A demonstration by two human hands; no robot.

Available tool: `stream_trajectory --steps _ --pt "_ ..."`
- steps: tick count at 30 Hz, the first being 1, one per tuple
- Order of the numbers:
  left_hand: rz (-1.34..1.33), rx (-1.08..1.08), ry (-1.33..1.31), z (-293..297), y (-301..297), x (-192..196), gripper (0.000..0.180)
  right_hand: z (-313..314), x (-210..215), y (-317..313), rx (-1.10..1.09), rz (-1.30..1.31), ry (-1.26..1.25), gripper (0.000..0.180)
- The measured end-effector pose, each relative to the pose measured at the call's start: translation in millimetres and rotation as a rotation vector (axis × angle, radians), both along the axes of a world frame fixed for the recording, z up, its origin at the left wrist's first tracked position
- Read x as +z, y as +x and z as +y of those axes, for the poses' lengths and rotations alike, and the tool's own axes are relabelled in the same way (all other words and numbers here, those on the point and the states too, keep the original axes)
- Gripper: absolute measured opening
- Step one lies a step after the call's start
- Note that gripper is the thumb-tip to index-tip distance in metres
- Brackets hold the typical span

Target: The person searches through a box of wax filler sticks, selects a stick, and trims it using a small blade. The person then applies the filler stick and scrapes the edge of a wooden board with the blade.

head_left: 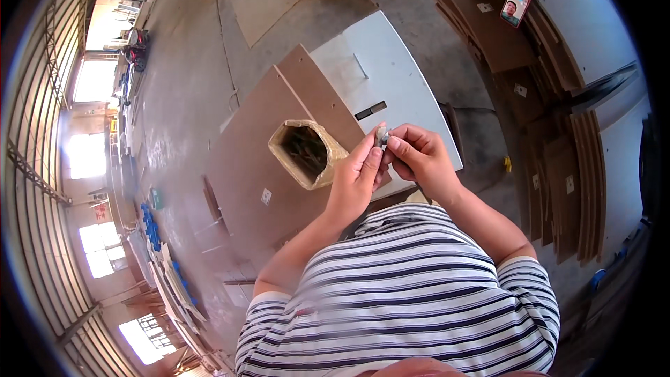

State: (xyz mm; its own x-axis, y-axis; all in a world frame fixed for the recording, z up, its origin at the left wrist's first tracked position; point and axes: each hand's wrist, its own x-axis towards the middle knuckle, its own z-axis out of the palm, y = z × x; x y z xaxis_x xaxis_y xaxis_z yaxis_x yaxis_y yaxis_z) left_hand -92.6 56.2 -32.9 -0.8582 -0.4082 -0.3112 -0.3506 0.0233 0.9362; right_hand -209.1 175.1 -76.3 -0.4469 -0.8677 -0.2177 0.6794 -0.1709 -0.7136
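Both hands are raised in front of the striped shirt (419, 272), close together. The left hand (359, 171) has its thumb and fingers clamped on a small grey part (382, 137); the right hand (423, 159) pinches the same part from the other side, thumb against finger. The part is partly hidden by the fingertips, so its exact shape is hard to tell. It is held up near the edge where the brown board (248, 153) meets the white panel (405, 77).

An open cardboard box (282, 167) stands on the brown board, toward the edge nearest the white panel and just beside the left hand. Dark pieces (307, 150) lie inside it; whether the hand touches the box is unclear. A pale label (266, 197) sits near the board's lower edge. On the white panel, a dark rectangular piece (370, 109) lies near the edge by the brown board, and a thin pale bar (361, 66) lies farther up. Stacked boards (586, 185) stand to the right, with a phone (515, 7) near their upper end.
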Motion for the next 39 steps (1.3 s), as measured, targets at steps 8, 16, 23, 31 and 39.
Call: stream_trajectory --steps 8,16,23,31,39 --pt "0.036 -0.021 -0.01 1 6 0 0.045 -4 3 13 -0.071 -0.123 0.02 0.023" --pt "0.138 0.062 0.239 -4 21 -9 0.052 -2 -4 -7 0.047 -0.192 0.006 0.021" --pt "-0.043 0.176 0.123 -18 11 -12 0.023 7 -5 10 0.182 0.097 0.03 0.02" --pt "0.373 -0.113 -0.342 -57 -48 28 0.036 32 -52 -8 0.134 0.096 0.232 0.012" --pt "-0.065 -0.037 -0.905 -95 -2 -45 0.049 49 -90 -2 -0.001 -0.071 0.347 0.015"
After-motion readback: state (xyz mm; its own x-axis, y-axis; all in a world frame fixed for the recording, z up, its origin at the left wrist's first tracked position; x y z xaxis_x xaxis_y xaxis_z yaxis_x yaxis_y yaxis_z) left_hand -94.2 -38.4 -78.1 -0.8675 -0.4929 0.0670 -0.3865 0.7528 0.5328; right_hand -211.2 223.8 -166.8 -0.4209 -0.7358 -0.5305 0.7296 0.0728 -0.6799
